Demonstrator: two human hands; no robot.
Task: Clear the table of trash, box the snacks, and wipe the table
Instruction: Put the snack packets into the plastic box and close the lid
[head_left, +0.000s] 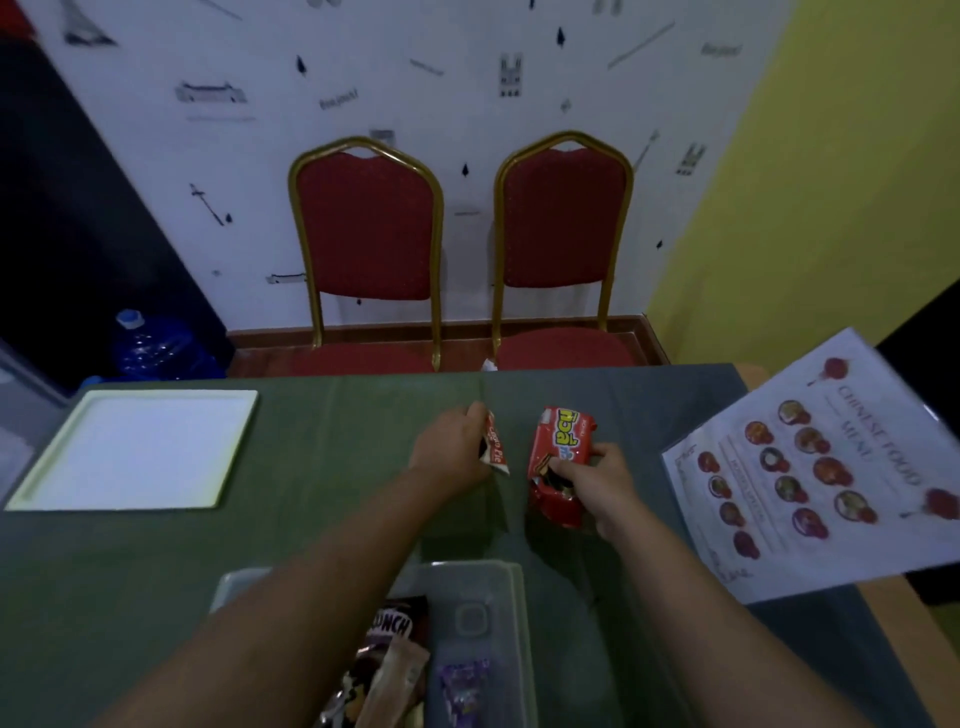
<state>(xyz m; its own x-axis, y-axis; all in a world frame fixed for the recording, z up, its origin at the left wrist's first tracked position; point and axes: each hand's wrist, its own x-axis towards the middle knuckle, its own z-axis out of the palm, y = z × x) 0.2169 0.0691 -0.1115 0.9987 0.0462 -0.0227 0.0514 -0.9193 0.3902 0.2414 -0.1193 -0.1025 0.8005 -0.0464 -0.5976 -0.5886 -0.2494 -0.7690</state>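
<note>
My left hand (451, 448) grips a small red and white snack packet (495, 446) near the middle of the green table (322, 467). To its right, my right hand (597, 486) holds a larger red snack bag (558, 462) with a torn lower end. A clear plastic box (483, 618) sits at the table's near edge, below my forearms. Inside it lie a dark "Crunch" packet (397, 626), a tan packet (392, 680) and a purple packet (465, 686).
A white tray lid (135, 449) lies at the left of the table. A laminated menu sheet (826, 467) overhangs the right side. Two red chairs (369, 228) stand behind the table against the wall. A blue water jug (156, 345) is on the floor at far left.
</note>
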